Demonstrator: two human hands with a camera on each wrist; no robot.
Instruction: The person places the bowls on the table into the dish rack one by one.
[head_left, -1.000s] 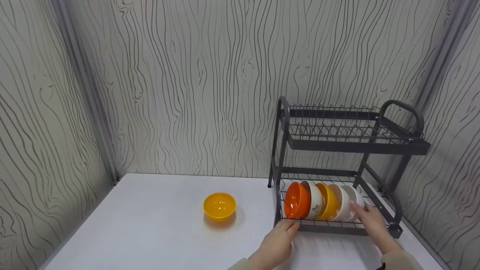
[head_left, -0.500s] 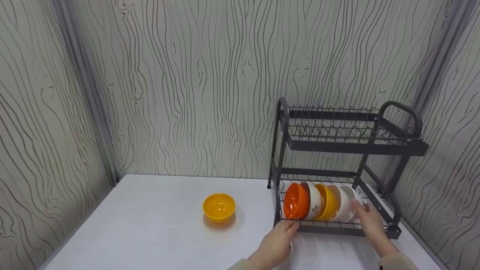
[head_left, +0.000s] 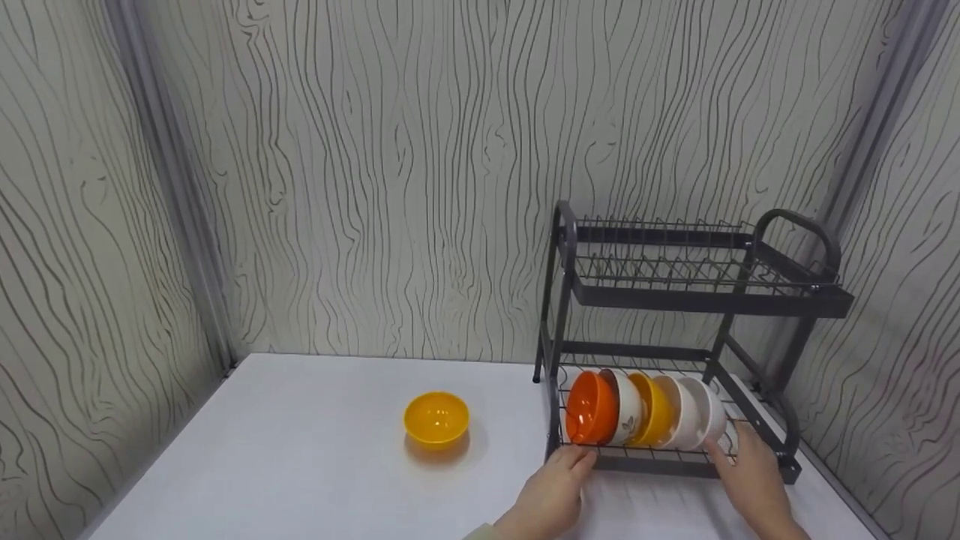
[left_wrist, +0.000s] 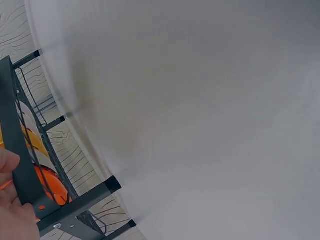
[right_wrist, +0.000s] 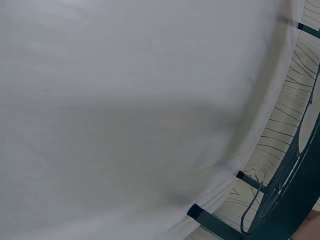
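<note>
A dark two-tier dish rack point(head_left: 720, 298) stands at the right of the table. On its lower tier several bowls lean in a row: an orange bowl point(head_left: 590, 409), a white bowl with a leaf print point(head_left: 628, 409), a yellow bowl point(head_left: 651, 412) and two white ones at the right. My left hand point(head_left: 551, 487) holds the rack's lower front rail point(left_wrist: 20, 160) near the left corner, below the orange bowl. Fingers spread apart, my right hand point(head_left: 754, 476) is at the right part of that rail, its thumb beside the last white bowl point(head_left: 709, 412).
A second yellow bowl point(head_left: 436, 420) stands upright on the white table point(head_left: 322, 450), left of the rack. Wood-grain panels point(head_left: 390, 187) close in the back and both sides. The right panel is close to the rack.
My right hand has let go of the rightmost white bowl and come down and forward to the rack's front rail. The left hand stays put. The view has tipped up slightly.
</note>
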